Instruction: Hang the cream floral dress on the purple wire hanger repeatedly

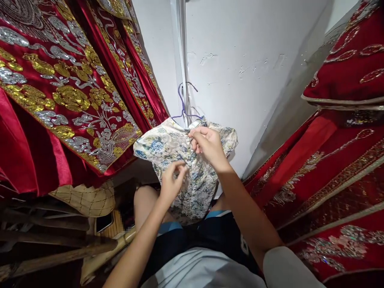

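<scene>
A short-sleeved floral shirt in cream, blue and yellow hangs on a thin purple hanger in front of me. My right hand is closed at the top of the shirt's front opening, thumb and forefinger pinching the edge just below the collar. Lower down, my left hand is close to the middle of the shirt front. Its thumb and forefinger are curved with a gap between them, and nothing shows in that hand. The shirt's lower part falls between my knees.
Red garments with gold and silver sequins hang at the left, and more red embroidered cloth hangs at the right. Behind the hanger are a white pole and a pale wall. Bamboo poles and a phone are at lower left.
</scene>
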`<state>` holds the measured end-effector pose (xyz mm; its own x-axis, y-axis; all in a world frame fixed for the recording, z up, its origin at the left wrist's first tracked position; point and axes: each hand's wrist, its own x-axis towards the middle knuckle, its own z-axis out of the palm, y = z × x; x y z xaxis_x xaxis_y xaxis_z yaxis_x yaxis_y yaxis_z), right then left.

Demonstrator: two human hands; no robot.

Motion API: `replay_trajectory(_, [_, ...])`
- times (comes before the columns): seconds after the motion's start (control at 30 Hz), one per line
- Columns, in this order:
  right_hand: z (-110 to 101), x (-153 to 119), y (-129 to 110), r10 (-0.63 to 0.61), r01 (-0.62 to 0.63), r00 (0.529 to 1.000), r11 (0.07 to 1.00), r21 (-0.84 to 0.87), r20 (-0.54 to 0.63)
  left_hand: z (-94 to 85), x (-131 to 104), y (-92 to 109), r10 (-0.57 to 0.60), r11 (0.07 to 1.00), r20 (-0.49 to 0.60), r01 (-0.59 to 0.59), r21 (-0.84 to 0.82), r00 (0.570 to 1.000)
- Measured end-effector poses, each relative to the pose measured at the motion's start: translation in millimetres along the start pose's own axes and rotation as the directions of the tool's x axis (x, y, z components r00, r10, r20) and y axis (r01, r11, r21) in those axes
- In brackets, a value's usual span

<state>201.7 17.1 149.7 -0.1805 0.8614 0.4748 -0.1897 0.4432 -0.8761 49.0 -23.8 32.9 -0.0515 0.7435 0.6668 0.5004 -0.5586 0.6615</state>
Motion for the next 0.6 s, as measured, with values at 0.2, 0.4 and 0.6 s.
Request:
replay_trajectory(0.2, [-1.8, 2.2, -5.9, -0.059, 0.063, 0.997, 0.993, -0.1, 0.043, -27.8, 90.3, 62.6, 0.345, 0.933, -0.073, -0.333, 0.138, 0.936])
replay_trajectory(0.4, [7.2, -14.4, 36.3, -0.022, 0.014, 0.999, 0.964, -0.264, -0.025, -52.7, 110.0, 69.5, 0.421, 0.89, -0.284, -0.332, 0.312, 0.861])
replay_trajectory(0.6, [12.4, -54.6, 57.0, 0.143, -0.138, 0.988, 0.987, -0.078, 0.059, -110.7, 113.3, -4.2, -0.377, 0.834, -0.533, 0.028, -0.55, 0.757])
